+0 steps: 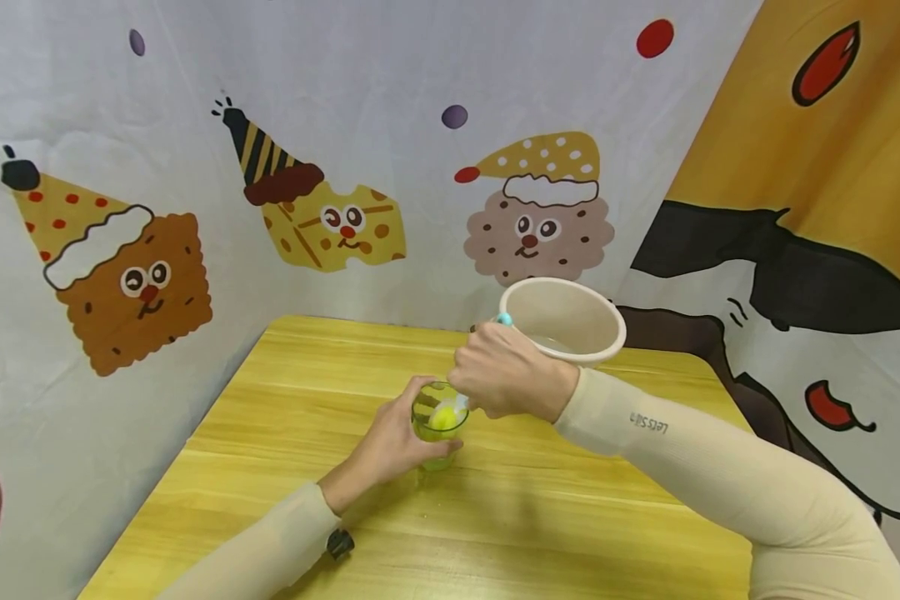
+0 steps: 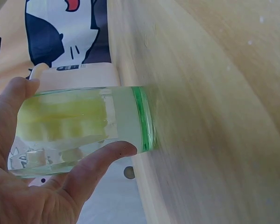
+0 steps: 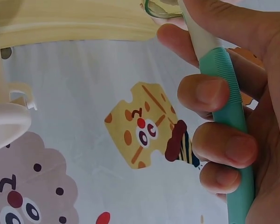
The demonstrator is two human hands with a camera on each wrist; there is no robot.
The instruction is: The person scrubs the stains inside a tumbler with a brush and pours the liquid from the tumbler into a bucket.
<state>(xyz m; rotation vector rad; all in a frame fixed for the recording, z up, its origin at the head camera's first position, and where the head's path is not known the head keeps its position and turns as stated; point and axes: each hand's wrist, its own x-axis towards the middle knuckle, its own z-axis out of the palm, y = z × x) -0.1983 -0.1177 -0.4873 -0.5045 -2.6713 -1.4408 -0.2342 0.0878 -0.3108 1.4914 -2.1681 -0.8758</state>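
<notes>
My left hand [image 1: 390,435] grips a clear greenish drinking glass [image 2: 127,109], its thumb along one side and fingers round the other. The glass is upright, mouth up; whether its base touches the table I cannot tell. Inside it sits the yellow sponge head [image 1: 443,416] of a cup brush, seen blurred through the wall in the left wrist view. My right hand [image 1: 506,372], above the glass and to its right, holds the brush by its teal and white handle [image 3: 220,63]. The fingers wrap round the handle, whose teal end pokes out above the fist.
A cream plastic bucket [image 1: 570,308] stands at the back right of the wooden table [image 1: 307,383], behind my right wrist. A curtain [image 1: 420,67] with cartoon biscuits and cheese hangs close behind the table. A small black device [image 1: 340,543] is at my left wrist.
</notes>
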